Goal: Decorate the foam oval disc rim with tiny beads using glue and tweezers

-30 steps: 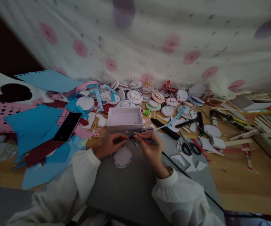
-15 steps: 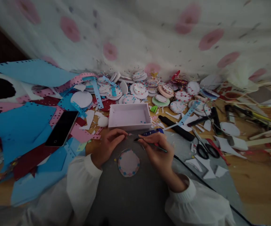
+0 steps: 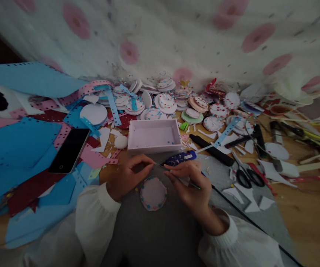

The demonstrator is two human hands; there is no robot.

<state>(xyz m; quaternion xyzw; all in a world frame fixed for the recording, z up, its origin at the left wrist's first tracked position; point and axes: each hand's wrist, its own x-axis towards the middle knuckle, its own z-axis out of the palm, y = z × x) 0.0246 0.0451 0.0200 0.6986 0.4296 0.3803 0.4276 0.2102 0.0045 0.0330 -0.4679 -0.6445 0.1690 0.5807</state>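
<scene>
Just below the middle of the frame, the pink disc [image 3: 153, 193] lay flat on the grey mat [image 3: 148, 233], its rim already dotted with small blue and red spots. The left hand [image 3: 128, 176] sat at the disc's upper left edge, thumb and forefinger drawn together as if pinching something tiny, though what lay between them was too small to make out. The right hand [image 3: 189, 183] was just right of the disc, fingers closed around a thin tool [image 3: 183, 180] like a pen, its tip pointing left toward the other hand's fingertips. I judged the step to be setting another dot on the rim, and doing it well seemed to call for holding the disc still with the left hand, bringing the tip down straight rather than dragging it, and following the spacing of the dots already there. The shallow white tray [image 3: 154, 136] stood just above the hands, with a blue packet [image 3: 180, 158] touching the mat's upper edge beside it. Toward the upper centre was a heap of finished discs [image 3: 165, 102]; scissors [image 3: 246, 177] lay to the right, a phone [image 3: 69, 150] to the left on blue paper [image 3: 20, 148], all well clear of the work, so the main risk looked like a smudge from a sleeve
</scene>
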